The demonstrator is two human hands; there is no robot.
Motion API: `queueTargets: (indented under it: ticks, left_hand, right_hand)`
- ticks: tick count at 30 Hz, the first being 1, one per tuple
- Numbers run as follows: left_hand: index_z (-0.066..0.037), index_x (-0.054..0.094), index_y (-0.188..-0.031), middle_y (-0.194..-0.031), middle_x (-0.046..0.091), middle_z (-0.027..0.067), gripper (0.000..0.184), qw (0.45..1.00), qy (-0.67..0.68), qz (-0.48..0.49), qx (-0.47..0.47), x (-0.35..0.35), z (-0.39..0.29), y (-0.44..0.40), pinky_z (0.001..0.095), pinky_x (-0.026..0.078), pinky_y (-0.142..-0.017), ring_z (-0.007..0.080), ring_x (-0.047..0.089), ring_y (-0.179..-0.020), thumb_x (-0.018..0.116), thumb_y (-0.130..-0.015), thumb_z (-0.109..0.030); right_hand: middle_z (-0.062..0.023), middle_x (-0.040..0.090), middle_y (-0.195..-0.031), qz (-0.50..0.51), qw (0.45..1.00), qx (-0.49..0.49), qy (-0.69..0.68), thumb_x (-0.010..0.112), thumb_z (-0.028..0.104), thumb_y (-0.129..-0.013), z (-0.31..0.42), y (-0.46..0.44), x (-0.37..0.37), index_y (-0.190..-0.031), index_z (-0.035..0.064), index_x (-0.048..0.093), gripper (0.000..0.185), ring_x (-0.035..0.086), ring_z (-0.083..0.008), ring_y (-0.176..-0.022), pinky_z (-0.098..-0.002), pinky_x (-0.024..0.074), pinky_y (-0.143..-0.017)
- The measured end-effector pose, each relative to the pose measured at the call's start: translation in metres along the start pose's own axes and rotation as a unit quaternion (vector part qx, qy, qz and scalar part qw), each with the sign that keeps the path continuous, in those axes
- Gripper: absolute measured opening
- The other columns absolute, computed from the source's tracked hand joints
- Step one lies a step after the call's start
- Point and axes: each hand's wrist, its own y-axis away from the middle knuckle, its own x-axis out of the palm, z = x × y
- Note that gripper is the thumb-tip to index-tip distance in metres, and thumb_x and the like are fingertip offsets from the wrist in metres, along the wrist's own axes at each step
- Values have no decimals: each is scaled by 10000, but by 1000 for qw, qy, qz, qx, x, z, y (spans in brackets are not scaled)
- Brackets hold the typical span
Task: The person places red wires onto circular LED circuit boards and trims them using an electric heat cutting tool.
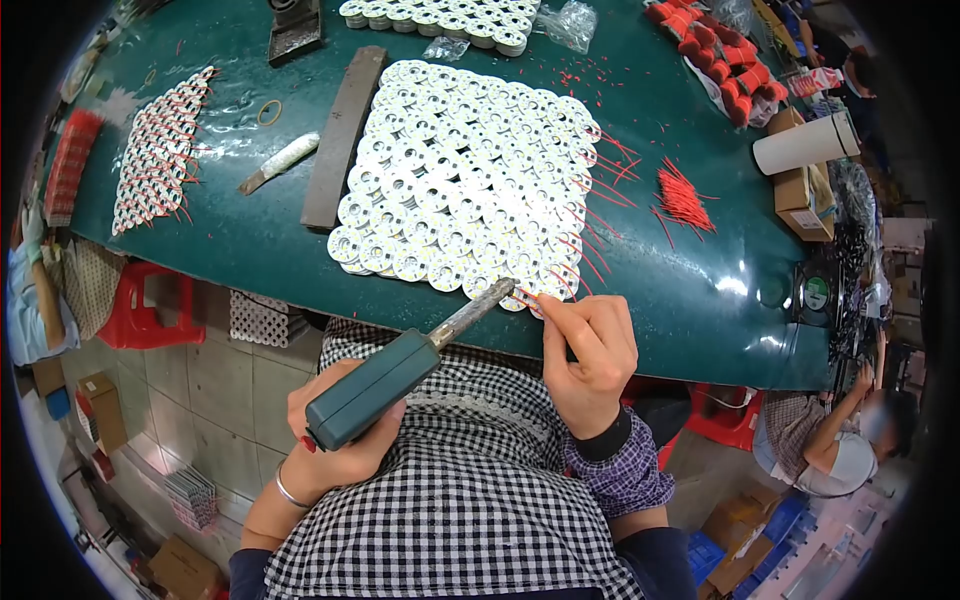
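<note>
My left hand (345, 420) is wrapped round the green body of a soldering gun (378, 388). Its metal barrel slants up and right, and the tip reaches the near right corner of a panel of round white LED circuit boards (460, 180). Close to that tip, my right hand (592, 350) pinches a thin red wire (530, 296) against one of the boards. More red wires stick out along the panel's right edge. A pile of loose red wires (684, 197) lies to the right. Whether the wire touches the solder tip is too small to tell.
A dark metal bar (345, 137) lies along the panel's left side, near a wrapped-handle tool (280, 162). Another wired panel (163, 150) sits far left. More boards (450, 20) and red bundles (722, 60) are at the back. A white roll (806, 143) and a co-worker (835, 445) are right.
</note>
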Motion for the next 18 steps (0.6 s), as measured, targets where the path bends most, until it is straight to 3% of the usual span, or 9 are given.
queueTargets:
  ticks: [18]
  left_hand:
    - [38,722,-921,-894,712,141,219,1000,-13,0,24,2,-6,-8,306,563,-630,244,709,-717,773,-709,16]
  right_hand:
    - [-32,619,-784,8,1000,1,0,741,-99,-693,0,-1,-1,-967,45,731,310,592,-229,-769,-362,430,-686]
